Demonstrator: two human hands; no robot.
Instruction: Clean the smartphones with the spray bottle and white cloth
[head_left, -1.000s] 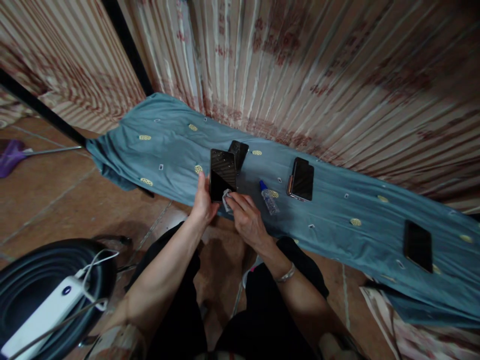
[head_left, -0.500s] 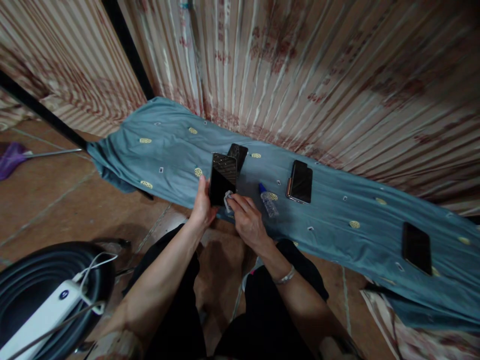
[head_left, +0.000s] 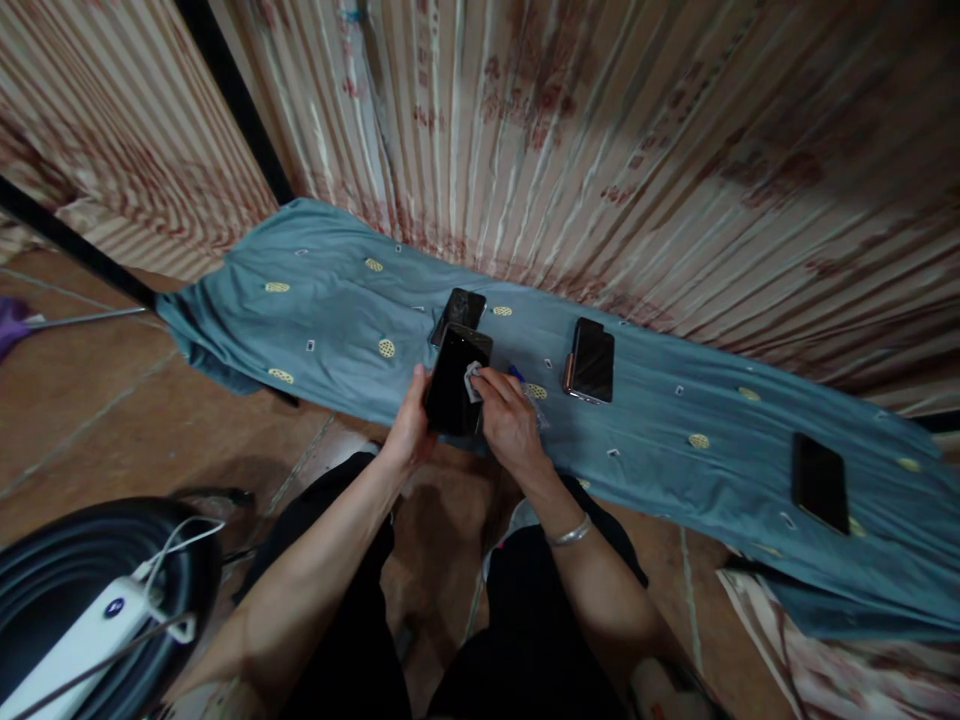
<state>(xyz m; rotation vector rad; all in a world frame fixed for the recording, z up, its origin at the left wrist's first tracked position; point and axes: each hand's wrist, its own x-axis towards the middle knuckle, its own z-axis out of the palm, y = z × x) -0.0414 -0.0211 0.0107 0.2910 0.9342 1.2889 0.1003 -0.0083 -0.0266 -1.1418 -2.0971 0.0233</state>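
Left hand [head_left: 411, 432] grips the phone [head_left: 452, 385] by its edge; right hand [head_left: 510, 420] fingertips pinch a wipe [head_left: 472, 380] against its screen

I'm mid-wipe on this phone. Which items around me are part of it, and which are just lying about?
In use:
left hand gripping the held phone
right hand pressing the small white wipe
spray bottle, partly hidden

Lying about:
three other phones on the blue cloth
white power bank
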